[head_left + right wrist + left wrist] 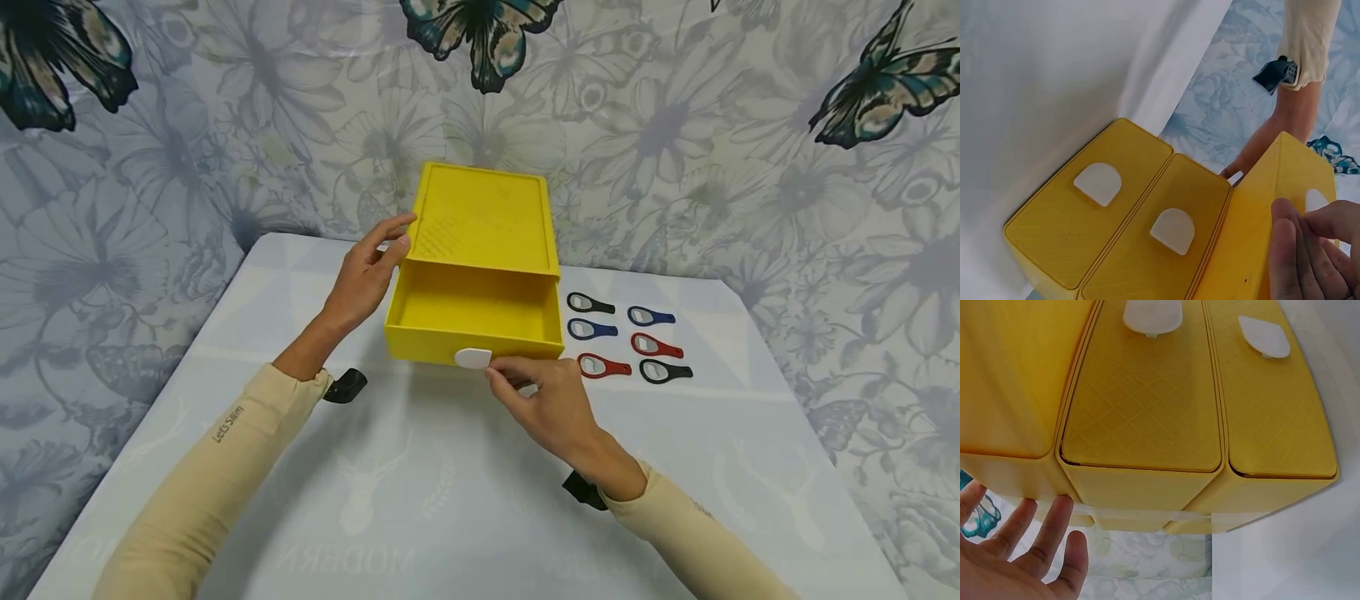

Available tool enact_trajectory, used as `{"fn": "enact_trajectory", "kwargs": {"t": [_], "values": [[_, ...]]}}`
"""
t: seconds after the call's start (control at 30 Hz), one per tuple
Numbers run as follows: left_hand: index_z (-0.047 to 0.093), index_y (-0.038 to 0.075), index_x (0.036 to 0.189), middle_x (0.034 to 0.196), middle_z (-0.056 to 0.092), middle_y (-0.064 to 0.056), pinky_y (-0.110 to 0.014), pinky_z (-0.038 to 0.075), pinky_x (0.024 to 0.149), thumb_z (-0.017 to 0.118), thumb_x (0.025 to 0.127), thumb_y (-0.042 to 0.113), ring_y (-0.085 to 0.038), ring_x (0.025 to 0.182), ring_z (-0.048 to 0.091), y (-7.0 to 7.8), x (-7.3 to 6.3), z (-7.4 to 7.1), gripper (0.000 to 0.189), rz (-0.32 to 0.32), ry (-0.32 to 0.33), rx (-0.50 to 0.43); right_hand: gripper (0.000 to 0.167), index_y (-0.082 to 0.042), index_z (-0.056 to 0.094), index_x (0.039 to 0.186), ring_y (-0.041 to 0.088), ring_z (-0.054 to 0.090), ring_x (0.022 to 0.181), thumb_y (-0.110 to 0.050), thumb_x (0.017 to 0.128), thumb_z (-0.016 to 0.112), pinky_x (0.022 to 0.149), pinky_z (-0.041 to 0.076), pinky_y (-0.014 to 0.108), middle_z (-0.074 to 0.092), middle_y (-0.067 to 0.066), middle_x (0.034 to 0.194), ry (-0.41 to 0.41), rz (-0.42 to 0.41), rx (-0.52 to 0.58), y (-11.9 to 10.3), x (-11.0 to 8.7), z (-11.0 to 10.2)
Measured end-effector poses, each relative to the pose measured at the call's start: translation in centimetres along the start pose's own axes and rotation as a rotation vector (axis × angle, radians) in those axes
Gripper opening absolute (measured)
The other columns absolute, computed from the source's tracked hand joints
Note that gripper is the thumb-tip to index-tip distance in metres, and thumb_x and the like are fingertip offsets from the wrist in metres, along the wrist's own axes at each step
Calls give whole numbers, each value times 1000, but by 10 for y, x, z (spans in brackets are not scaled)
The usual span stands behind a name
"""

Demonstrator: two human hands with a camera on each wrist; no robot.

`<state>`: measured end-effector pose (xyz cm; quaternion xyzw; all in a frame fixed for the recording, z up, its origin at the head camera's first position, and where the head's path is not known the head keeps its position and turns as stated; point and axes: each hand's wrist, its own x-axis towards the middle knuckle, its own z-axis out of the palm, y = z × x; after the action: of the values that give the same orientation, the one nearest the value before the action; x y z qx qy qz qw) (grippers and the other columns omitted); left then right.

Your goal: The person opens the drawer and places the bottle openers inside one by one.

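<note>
A yellow cabinet (487, 218) stands on the table with its top drawer (420, 343) pulled out; the inside of the drawer is bare. My right hand (551, 408) pinches the white handle (471, 358) on the drawer's front between thumb and fingers. On the cabinet's left side rests my left hand (363, 279), fingers nearly straight against the wall near the top edge. Below the pulled-out drawer, the left wrist view shows a middle drawer (1141, 412) and a bottom drawer (1279, 419), both closed, each with a white handle.
Several bottle openers lie right of the cabinet in two columns, among them a red one (604, 366), a blue one (651, 317) and a black one (666, 372). A patterned cloth wall (660, 150) rises behind the white table (450, 500).
</note>
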<state>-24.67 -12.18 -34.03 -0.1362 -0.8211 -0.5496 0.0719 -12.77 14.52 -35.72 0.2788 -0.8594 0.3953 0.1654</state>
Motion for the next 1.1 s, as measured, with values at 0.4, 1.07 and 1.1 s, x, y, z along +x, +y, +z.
{"fn": "enact_trajectory", "kwargs": {"t": [0.4, 1.07, 1.1], "values": [[43, 31, 152, 148, 48, -12, -37, 40, 77, 42, 107, 42, -27, 86, 53, -6, 2, -1, 46, 14, 8, 0, 8, -5, 78, 94, 7, 72, 71, -10, 88, 77, 65, 56, 19, 76, 1, 81, -5, -27, 4, -10, -14, 1], [43, 32, 152, 148, 46, -11, -39, 40, 84, 43, 107, 42, -27, 94, 53, -8, 3, 1, 46, -7, 6, -31, 11, -8, 79, 94, 7, 71, 68, -2, 85, 76, 64, 57, 21, 76, -1, 79, 59, -104, 69, -14, -20, -17], [43, 33, 152, 148, 46, -11, -39, 40, 84, 43, 107, 42, -27, 95, 53, -8, 3, 1, 46, -7, 6, -35, 12, -9, 79, 93, 8, 71, 68, -1, 85, 76, 64, 56, 21, 75, -1, 78, 68, -117, 67, -15, -21, -20]]}}
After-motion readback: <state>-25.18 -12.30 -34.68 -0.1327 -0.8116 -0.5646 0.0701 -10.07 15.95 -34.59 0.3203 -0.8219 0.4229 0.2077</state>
